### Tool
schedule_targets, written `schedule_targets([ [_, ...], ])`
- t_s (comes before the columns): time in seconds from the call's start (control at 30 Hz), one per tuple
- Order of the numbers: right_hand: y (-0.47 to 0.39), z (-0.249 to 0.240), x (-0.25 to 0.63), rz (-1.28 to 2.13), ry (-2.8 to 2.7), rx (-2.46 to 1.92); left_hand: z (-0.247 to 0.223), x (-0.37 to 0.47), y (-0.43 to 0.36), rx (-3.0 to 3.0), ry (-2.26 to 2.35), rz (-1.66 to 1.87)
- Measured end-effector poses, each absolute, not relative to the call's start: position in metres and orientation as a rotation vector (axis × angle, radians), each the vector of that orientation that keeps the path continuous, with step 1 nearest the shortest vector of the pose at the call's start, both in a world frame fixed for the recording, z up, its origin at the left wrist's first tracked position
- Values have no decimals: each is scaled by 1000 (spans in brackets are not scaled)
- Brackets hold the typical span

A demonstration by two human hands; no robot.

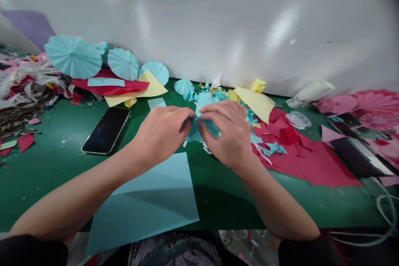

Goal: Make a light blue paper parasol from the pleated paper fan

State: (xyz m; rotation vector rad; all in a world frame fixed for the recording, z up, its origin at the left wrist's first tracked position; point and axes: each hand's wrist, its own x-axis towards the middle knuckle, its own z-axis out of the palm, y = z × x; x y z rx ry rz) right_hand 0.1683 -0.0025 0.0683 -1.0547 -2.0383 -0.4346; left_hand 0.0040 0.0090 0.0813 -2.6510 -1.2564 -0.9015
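Between my two hands is a small piece of folded light blue paper (195,133), partly covered by my fingers. My left hand (165,131) pinches its left side between thumb and fingers. On the other side, my right hand (227,129) is closed on the same paper, fingertips close to those of the left. Below my left forearm a flat light blue sheet (156,203) lies on the table, reaching over the front edge. Blue paper scraps (207,99) lie just behind my hands.
Left of my hands lies a black-screened phone (107,131). Pleated blue paper rosettes (75,56) lean along the grey wall (199,20). Red paper sheets (318,162) cover the right of the green table (230,208). Pink paper fans (370,106) and a white cable (382,212) are far right.
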Motion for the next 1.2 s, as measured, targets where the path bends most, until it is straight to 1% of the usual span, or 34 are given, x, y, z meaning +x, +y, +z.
schedule_targets([
  [0.17,-3,68,168,-458,-2029,-1068,79,6,9,-2585,-1317,-874],
  [0.4,-2,71,170,-410,-2022,-1087,79,5,14,-2609,-1362,-983],
  [0.57,2,79,178,-374,-1862,-1134,91,-4,21,-2743,-1509,-1243],
  [0.67,6,82,184,-345,-1753,-1224,96,-13,29,-2815,-1613,-1332],
  [0.83,11,81,188,-232,-1706,-1297,89,-20,41,-3098,-1557,-1291],
  [0.9,14,79,188,-148,-1704,-1350,85,-19,44,-3082,-1601,-1292],
  [0.97,18,78,189,7,-1709,-1425,82,-18,46,-3039,-1684,-1265],
  [1.1,27,63,193,476,-1763,-1614,74,-17,52,-2982,-1887,-1016],
  [1.2,28,38,197,681,-1832,-1689,63,-19,53,-2976,-2001,-883],
])
